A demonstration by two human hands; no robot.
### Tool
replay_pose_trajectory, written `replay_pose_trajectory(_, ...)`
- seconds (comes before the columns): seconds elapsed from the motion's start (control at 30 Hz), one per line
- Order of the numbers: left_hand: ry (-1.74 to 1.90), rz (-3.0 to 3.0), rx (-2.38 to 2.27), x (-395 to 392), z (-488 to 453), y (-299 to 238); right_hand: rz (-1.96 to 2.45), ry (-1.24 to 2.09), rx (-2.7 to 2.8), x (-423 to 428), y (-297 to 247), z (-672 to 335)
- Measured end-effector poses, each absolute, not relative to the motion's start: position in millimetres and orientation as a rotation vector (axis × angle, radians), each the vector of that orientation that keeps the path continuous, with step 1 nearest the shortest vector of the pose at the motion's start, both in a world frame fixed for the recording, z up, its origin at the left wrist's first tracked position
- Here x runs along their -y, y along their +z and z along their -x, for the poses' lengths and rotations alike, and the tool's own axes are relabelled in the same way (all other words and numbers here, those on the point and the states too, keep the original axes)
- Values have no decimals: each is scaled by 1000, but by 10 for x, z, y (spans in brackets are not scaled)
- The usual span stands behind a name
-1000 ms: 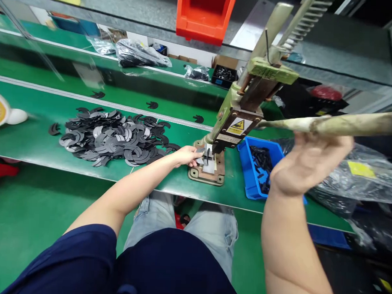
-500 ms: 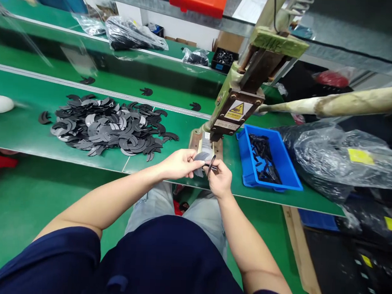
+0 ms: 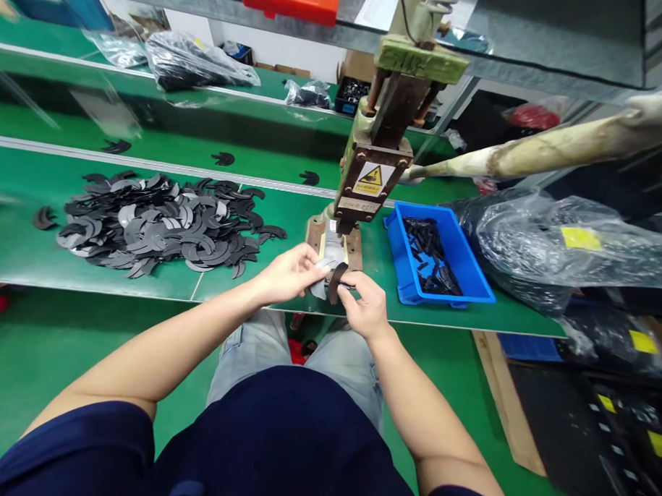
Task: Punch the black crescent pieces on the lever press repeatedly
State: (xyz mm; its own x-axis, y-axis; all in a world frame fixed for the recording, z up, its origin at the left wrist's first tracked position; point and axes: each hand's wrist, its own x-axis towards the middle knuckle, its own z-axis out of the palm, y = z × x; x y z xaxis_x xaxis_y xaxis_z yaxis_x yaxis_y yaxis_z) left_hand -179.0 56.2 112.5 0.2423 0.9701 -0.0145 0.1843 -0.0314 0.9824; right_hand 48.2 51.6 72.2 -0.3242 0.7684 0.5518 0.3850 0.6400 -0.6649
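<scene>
My left hand (image 3: 287,275) pinches grey curved flat pieces (image 3: 319,288) between thumb and fingers, just in front of the press base (image 3: 354,250). In my right hand (image 3: 367,301), closed beside it, a dark curved piece (image 3: 337,283) stands roughly upright. The two hands are close together, and their pieces overlap in view. Above them rises the hand press (image 3: 366,178), with a yellow warning label on its front. A large pile of grey and black curved pieces (image 3: 158,224) lies on the green bench to the left.
Right of the press stands a blue bin (image 3: 479,282) with small black parts. Plastic-wrapped bags (image 3: 548,241) lie beyond it. The long press lever (image 3: 529,157) reaches out to the right. Several dark pieces rest on the green strip behind, including one piece (image 3: 223,159).
The view has shifted, so the bench and press appear further left. The dark piece in my right hand has turned its broad face toward me, and my hands are slightly further apart.
</scene>
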Motion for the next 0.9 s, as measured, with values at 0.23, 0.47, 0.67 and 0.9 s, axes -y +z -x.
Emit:
replay_pose_trajectory(0.23,1086,-1928,-1144,-478,1703,1181,812,465,2045,-507,722,-523)
replay_pose_trajectory(0.47,1047,-1564,-1103,-508,1605,1081,809,502,2009,-455,769,-670)
replay_pose_trajectory(0.67,777,-1214,-792,-501,1487,944,947,634,1923,-350,966,-863)
replay_pose_trajectory(0.9,972,-1439,-1059,-668,1659,657,1190,742,1734,-673,1200,-1229)
